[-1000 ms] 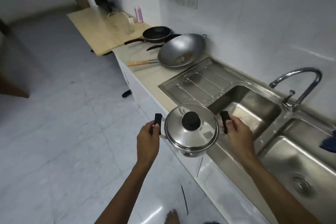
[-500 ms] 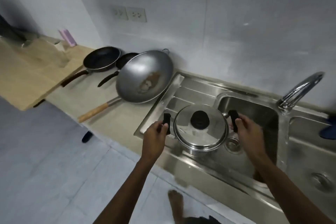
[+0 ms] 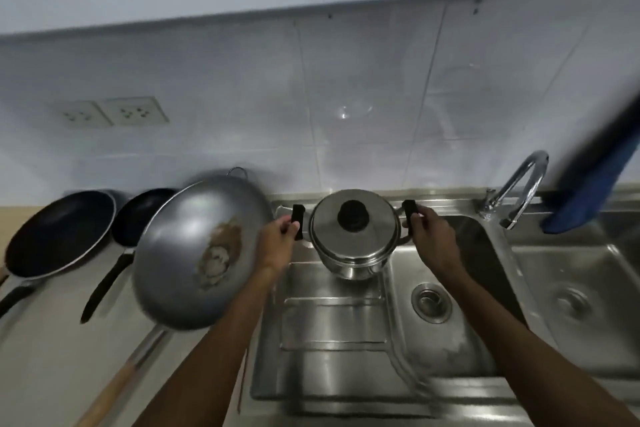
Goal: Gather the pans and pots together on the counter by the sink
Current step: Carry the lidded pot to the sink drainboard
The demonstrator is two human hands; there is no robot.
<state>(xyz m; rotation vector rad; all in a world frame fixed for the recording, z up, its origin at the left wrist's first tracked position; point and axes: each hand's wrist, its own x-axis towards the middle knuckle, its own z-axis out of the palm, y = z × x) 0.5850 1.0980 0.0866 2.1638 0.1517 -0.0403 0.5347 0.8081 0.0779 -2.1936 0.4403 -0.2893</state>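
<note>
A lidded steel pot [image 3: 353, 239] with a black knob hangs over the back of the sink's draining board [image 3: 332, 315]. My left hand [image 3: 277, 243] grips its left black handle and my right hand [image 3: 433, 239] grips the right one. Whether the pot's base touches the board I cannot tell. Left of it on the beige counter [image 3: 52, 357] rests a large grey wok [image 3: 197, 253] with a wooden handle, tilted against the wall. Further left lie a small black frying pan [image 3: 142, 215] and a bigger black frying pan [image 3: 59, 232].
A steel double sink [image 3: 450, 322] with a curved tap [image 3: 519, 191] fills the right side. A blue cloth [image 3: 588, 198] hangs at the far right. Wall sockets [image 3: 114, 113] sit on the tiled wall above the pans.
The pot has travelled with both hands from in front of the counter to the back of the draining board, beside the wok. The view has swung to face the wall.
</note>
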